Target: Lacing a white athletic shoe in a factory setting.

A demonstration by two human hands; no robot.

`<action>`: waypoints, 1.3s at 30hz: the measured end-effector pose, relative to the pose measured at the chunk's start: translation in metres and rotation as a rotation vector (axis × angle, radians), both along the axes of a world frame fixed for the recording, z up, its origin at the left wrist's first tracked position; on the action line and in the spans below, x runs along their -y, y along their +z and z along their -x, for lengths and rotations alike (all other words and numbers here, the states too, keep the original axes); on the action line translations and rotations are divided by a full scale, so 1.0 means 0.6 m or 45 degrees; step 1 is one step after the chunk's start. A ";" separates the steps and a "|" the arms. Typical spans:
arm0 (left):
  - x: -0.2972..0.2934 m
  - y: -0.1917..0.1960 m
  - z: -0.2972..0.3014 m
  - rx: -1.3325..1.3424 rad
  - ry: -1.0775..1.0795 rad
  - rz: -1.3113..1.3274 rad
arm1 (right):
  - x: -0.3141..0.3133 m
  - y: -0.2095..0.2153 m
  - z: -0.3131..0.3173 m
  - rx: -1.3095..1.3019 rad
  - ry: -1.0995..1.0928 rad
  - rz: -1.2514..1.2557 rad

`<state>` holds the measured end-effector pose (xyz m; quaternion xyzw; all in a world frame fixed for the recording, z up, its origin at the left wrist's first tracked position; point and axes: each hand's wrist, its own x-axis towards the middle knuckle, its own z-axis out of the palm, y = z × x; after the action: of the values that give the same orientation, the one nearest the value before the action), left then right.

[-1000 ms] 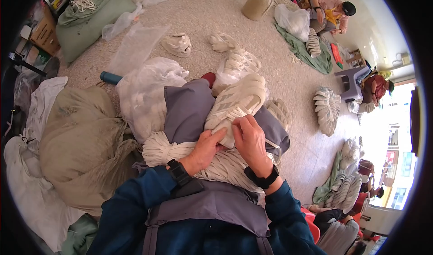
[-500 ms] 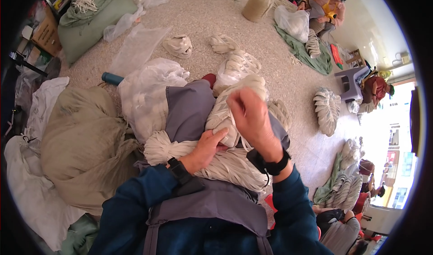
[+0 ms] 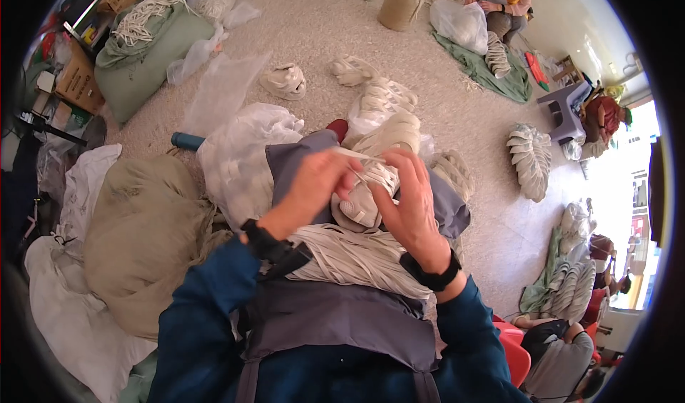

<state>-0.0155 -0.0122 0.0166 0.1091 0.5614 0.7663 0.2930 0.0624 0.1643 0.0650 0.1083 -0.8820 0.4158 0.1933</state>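
Observation:
A pale beige shoe upper (image 3: 354, 209) lies on my lap at the near end of a nested row of similar uppers (image 3: 391, 133). Above it, my left hand (image 3: 322, 182) is closed on a whitish shoelace (image 3: 365, 159), its fingers somewhat smeared by motion. From the other side my right hand (image 3: 410, 200) grips the same lace between thumb and fingers, close to the upper's lace holes. Across my lap, below both wrists, stretches a thick bundle of off-white laces (image 3: 357, 260). A grey apron (image 3: 335, 317) covers my lap.
A clear plastic bag of pale items (image 3: 239, 160) and a large tan sack (image 3: 143, 239) lie to my left. Loose uppers (image 3: 284, 82) rest on the floor ahead. To the right are another row of uppers (image 3: 529, 162), a grey stool (image 3: 567, 110) and several seated people.
My left hand has let go of the shoe upper and risen to the lace. The right hand has come down beside the upper. The view has shifted slightly.

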 end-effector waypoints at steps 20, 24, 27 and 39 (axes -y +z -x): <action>0.110 0.026 0.036 -0.849 0.129 0.878 | -0.050 -0.106 -0.084 0.507 -0.201 0.074; 0.007 0.018 -0.014 -1.458 -0.169 0.746 | -0.051 -0.094 -0.082 0.612 -0.162 0.346; -0.018 -0.015 -0.008 -1.478 -0.221 0.808 | -0.061 -0.073 -0.086 0.620 -0.151 0.300; -0.004 -0.008 0.022 -1.475 -0.287 0.861 | -0.109 -0.045 -0.112 0.833 -0.121 0.861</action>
<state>-0.0286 -0.0099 0.0120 0.4620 0.8216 0.3313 0.0411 0.1299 0.2295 0.0382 -0.1378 -0.7156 0.6828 -0.0517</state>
